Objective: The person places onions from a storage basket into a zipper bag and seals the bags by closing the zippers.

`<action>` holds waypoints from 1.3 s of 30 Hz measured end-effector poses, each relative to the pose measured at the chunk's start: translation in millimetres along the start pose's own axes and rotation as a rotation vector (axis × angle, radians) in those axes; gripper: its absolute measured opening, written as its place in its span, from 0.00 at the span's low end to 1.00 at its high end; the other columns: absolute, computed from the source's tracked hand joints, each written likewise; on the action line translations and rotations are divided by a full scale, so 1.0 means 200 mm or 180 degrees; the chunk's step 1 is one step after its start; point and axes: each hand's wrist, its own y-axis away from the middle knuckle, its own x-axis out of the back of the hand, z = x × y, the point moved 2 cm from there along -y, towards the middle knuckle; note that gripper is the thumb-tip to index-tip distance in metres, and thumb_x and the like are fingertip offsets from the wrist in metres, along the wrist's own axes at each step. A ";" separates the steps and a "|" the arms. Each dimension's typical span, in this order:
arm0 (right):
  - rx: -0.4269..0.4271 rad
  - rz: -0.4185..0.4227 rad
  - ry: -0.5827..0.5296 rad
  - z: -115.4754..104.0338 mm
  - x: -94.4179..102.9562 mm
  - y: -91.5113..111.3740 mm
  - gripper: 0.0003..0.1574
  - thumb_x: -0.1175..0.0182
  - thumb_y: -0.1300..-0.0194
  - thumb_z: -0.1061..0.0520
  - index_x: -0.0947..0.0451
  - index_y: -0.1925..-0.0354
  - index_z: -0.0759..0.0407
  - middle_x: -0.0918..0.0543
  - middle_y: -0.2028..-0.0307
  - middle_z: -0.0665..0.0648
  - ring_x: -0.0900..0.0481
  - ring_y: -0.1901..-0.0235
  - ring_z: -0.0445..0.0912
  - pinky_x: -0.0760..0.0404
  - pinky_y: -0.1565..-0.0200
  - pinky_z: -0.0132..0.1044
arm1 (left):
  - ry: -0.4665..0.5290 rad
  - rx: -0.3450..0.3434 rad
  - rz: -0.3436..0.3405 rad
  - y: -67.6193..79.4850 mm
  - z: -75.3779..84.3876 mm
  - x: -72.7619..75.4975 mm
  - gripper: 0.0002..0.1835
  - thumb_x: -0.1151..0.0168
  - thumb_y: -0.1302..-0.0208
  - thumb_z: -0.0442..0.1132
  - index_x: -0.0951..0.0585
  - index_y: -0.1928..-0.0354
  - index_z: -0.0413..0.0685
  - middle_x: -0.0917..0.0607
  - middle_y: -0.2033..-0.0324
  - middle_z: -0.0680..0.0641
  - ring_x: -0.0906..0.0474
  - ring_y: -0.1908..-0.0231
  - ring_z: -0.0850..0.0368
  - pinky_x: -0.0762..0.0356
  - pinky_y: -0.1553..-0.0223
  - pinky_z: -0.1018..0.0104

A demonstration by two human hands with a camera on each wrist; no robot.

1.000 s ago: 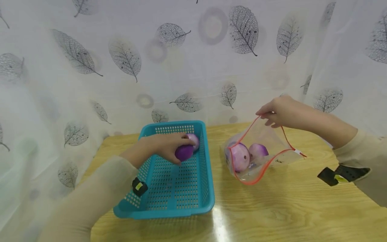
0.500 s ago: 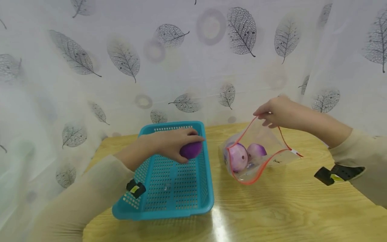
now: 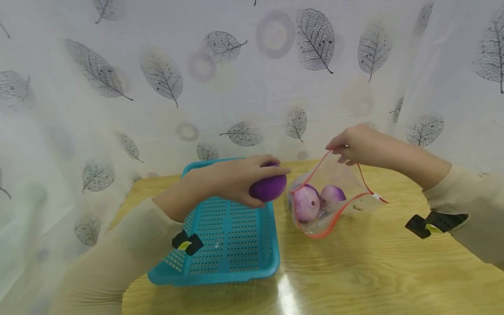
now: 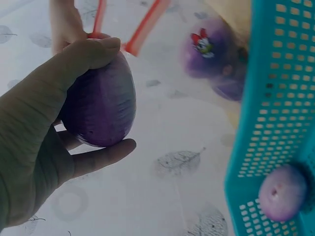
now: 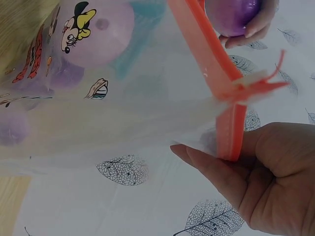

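My left hand [image 3: 236,177] grips a purple onion [image 3: 269,188] between thumb and fingers, over the right edge of the teal basket [image 3: 220,278]. Streaks run down the onion's glossy skin in the left wrist view. Just right of it, a clear zip bag [image 3: 356,181] with an orange-red rim gapes toward the basket. My right hand [image 3: 360,144] pinches the bag's upper rim and lifts it. Inside the bag are a pale onion [image 3: 306,205] and a darker one [image 3: 334,194], partly hidden. Another onion [image 4: 283,191] lies in the basket, hidden by my left hand in the head view.
Basket and bag rest on a wooden table [image 3: 374,271]. Behind stands a white curtain [image 3: 236,96] printed with leaves. A white slider [image 3: 376,196] sits at the right end of the bag's rim. Cartoon prints [image 5: 81,24] mark the bag.
My left hand has raised the onion from the basket's far end and carried it right, close to the bag's mouth. My right hand has shifted slightly left with the bag's rim.
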 end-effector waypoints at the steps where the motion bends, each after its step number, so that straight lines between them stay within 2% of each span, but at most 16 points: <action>1: 0.0021 -0.0002 0.0021 0.00 0.00 0.00 0.16 0.48 0.34 0.69 0.23 0.50 0.73 0.19 0.55 0.73 0.14 0.67 0.54 0.16 0.70 0.37 | 0.0007 -0.0035 0.0057 -0.01 0.01 0.01 0.43 0.32 0.46 0.46 0.40 0.29 0.54 0.36 0.36 0.43 0.32 0.43 0.53 0.25 0.48 0.65; 8: 0.0027 -0.0021 0.0048 0.00 0.00 -0.01 0.16 0.48 0.34 0.69 0.24 0.49 0.74 0.19 0.56 0.74 0.14 0.67 0.54 0.16 0.70 0.37 | -0.0105 -0.0295 0.0578 -0.06 0.07 0.10 0.44 0.29 0.50 0.46 0.37 0.31 0.49 0.35 0.36 0.39 0.35 0.38 0.47 0.29 0.42 0.61; 13: -0.0019 -0.0007 0.0054 0.00 0.01 0.00 0.16 0.48 0.34 0.69 0.23 0.49 0.73 0.19 0.55 0.74 0.14 0.66 0.54 0.16 0.70 0.37 | -0.0214 -0.0389 0.0646 -0.13 0.11 0.12 0.43 0.30 0.48 0.49 0.38 0.30 0.51 0.36 0.34 0.40 0.37 0.37 0.49 0.29 0.42 0.65; 18: 0.0043 0.0035 0.0154 -0.02 0.02 0.00 0.15 0.48 0.34 0.68 0.21 0.52 0.69 0.17 0.58 0.70 0.14 0.69 0.51 0.16 0.71 0.36 | -0.0298 -0.0575 0.0760 -0.22 0.16 0.09 0.44 0.31 0.47 0.53 0.38 0.30 0.52 0.36 0.34 0.42 0.36 0.37 0.51 0.32 0.41 0.68; 22: 0.0138 0.0089 0.0321 -0.01 0.02 -0.01 0.12 0.46 0.35 0.67 0.17 0.58 0.64 0.14 0.65 0.63 0.16 0.73 0.49 0.17 0.72 0.38 | -0.0256 -0.0801 0.0881 -0.29 0.20 0.04 0.44 0.31 0.48 0.52 0.37 0.30 0.49 0.37 0.33 0.41 0.39 0.34 0.52 0.41 0.35 0.69; 26: 0.0167 0.0139 0.0378 -0.01 0.02 -0.01 0.11 0.44 0.38 0.67 0.16 0.59 0.64 0.14 0.67 0.62 0.16 0.71 0.50 0.18 0.71 0.41 | -0.0457 -0.0881 0.0931 -0.34 0.23 0.01 0.44 0.32 0.48 0.54 0.38 0.30 0.48 0.39 0.32 0.40 0.41 0.32 0.50 0.46 0.32 0.69; 29: 0.0126 0.0127 0.0297 0.00 0.02 -0.01 0.14 0.45 0.39 0.69 0.19 0.55 0.69 0.15 0.62 0.66 0.15 0.70 0.52 0.16 0.68 0.42 | -0.0673 -0.0881 0.0938 -0.36 0.24 -0.02 0.44 0.35 0.45 0.56 0.38 0.30 0.47 0.40 0.31 0.39 0.43 0.31 0.50 0.45 0.32 0.67; 32: 0.0157 0.0141 0.0255 0.00 0.02 0.00 0.15 0.47 0.37 0.69 0.21 0.52 0.72 0.17 0.58 0.70 0.14 0.72 0.51 0.16 0.68 0.42 | -0.0864 -0.0890 0.0989 -0.36 0.25 -0.05 0.40 0.37 0.42 0.54 0.37 0.31 0.45 0.38 0.32 0.39 0.42 0.31 0.50 0.35 0.37 0.67; 36: 0.0234 0.0202 0.0248 0.01 0.02 0.00 0.15 0.47 0.35 0.67 0.21 0.53 0.73 0.17 0.57 0.70 0.14 0.73 0.51 0.16 0.67 0.42 | -0.1141 -0.0996 0.1223 -0.36 0.26 -0.09 0.28 0.43 0.33 0.43 0.34 0.33 0.43 0.32 0.35 0.40 0.37 0.33 0.50 0.28 0.42 0.67; 39: 0.0202 0.0195 0.0173 0.02 0.02 0.01 0.14 0.47 0.35 0.68 0.21 0.53 0.74 0.17 0.57 0.71 0.14 0.73 0.51 0.16 0.68 0.41 | -0.1242 -0.1055 0.1444 -0.35 0.26 -0.10 0.24 0.46 0.32 0.38 0.31 0.35 0.42 0.29 0.36 0.41 0.32 0.36 0.52 0.25 0.47 0.70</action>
